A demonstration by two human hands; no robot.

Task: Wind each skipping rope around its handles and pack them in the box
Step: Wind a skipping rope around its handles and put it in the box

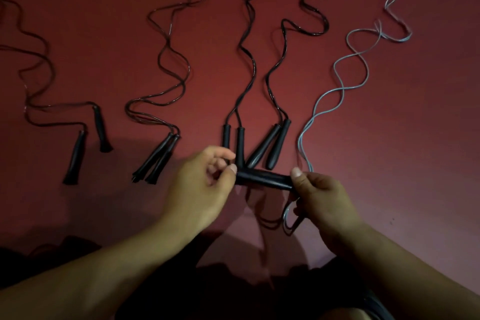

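Five skipping ropes spread over a dark red floor, cords running away in waves toward the far side. Largest in view: two bare forearms entering from the near edge, meeting above the floor at the centre. Left hand curled, thumb and fingertips pinching the left end of the held black handles. Right hand clenched round the right end of the same handles, thumb on top. Handles kept level, crosswise, a little above the floor; whether one handle or two pressed together, cannot tell. From the right end, the grey rope hanging in a blurred loop under the right hand, then snaking over the floor to the far right.

Beyond the hands, four dark ropes lying loose, unwound. Far left pair of handles apart from each other. Next pair lying side by side, touching. Centre pair upright in the view, just behind the left hand's fingers. Fourth pair slanted, touching each other, near ends just beside the held handles.
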